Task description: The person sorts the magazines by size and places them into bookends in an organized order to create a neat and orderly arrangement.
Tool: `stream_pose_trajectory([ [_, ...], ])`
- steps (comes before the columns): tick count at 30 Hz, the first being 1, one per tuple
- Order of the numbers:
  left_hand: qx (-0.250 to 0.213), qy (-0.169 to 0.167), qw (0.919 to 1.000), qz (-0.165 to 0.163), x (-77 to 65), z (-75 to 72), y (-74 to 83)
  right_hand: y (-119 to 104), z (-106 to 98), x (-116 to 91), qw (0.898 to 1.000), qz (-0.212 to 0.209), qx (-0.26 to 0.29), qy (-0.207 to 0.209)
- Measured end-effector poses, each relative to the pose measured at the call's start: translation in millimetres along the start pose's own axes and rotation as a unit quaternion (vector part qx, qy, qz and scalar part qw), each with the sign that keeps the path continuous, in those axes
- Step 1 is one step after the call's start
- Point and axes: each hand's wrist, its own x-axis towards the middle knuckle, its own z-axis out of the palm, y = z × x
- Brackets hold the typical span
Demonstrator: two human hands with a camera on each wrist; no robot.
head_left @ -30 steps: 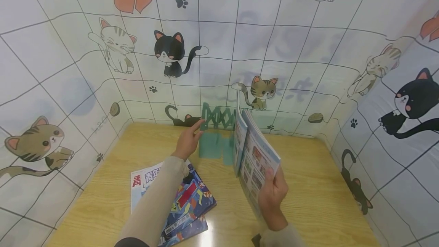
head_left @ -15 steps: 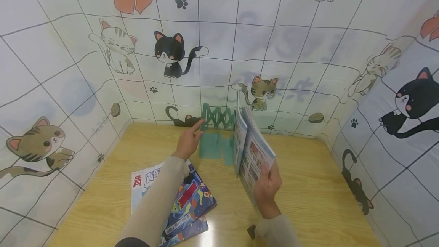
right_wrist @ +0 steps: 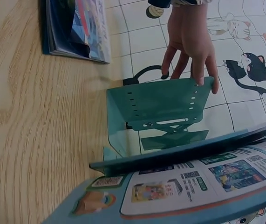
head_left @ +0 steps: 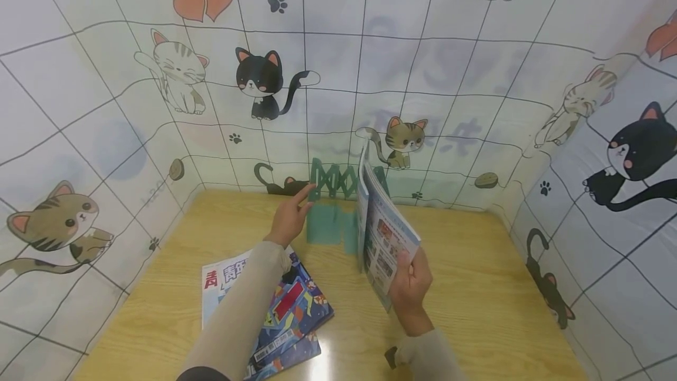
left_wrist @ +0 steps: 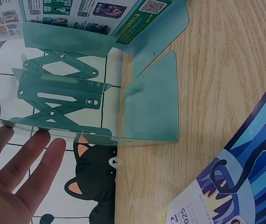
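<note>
In the head view my left hand (head_left: 290,216) is at the outer panel of a green metal expanding bookend (head_left: 324,222). Its fingertips (left_wrist: 56,145) lie against the panel's outside in the left wrist view, while another digit hooks over the top edge. My right hand (head_left: 412,287) grips the near edge of a magazine (head_left: 388,234), thumb on the printed page. That magazine stands upright and slightly tilted in the bookend, close beside another upright one (head_left: 362,216). The right wrist view shows printed pages (right_wrist: 193,191) near the camera and little of the right hand.
Several magazines (head_left: 291,304) lie fanned on the wooden table (head_left: 476,287), partly under the left forearm (head_left: 238,310). A white cloth wall (head_left: 338,75) with cat prints rises behind the bookend and along both sides.
My right hand has moved left with the magazine, bringing it closer against its neighbour. More of the bookend's lattice shows on the right. The left hand has stayed in place.
</note>
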Motion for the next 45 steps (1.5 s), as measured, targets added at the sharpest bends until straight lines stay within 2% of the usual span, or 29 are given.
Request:
stream_pose_trajectory([
  [2, 0.001, 0.001, 1.0, 0.0, -0.3, -0.1, 0.0, 8, -3, -3, 1.0, -0.014, -0.022, -0.007],
  [6, -0.001, 0.003, 1.0, 0.002, -0.5, -0.4, 0.4, 21, -15, -13, 0.994, -0.011, -0.093, -0.058],
  [11, -0.007, 0.004, 1.0, 0.004, -0.5, -0.3, 1.1, 15, -31, -24, 0.975, 0.043, -0.168, -0.139],
  [14, -0.004, 0.0, 1.0, 0.001, -0.6, -0.3, 0.5, 13, -37, -30, 0.965, 0.074, -0.178, -0.177],
  [16, -0.003, -0.001, 1.0, 0.0, -0.5, -0.2, 0.2, 12, -40, -33, 0.962, 0.09, -0.173, -0.191],
  [21, -0.002, 0.002, 1.0, 0.003, -0.1, 0.9, -0.7, 11, -44, -44, 0.961, 0.121, -0.157, -0.193],
  [24, 0.001, 0.0, 1.0, 0.005, -0.2, 1.5, -1.4, 10, -44, -48, 0.962, 0.125, -0.151, -0.189],
  [31, -0.009, 0.003, 0.9999, 0.007, -0.8, 0.9, -1.7, 15, -41, -51, 0.966, 0.094, -0.155, -0.186],
  [38, -0.01, -0.002, 0.9999, 0.002, -0.5, 0.8, -3.4, 25, -33, -48, 0.965, 0.095, -0.156, -0.185],
  [45, -0.011, -0.003, 0.9999, 0.001, -1.0, -0.8, -1.6, 37, -24, -44, 0.971, 0.083, -0.143, -0.171],
])
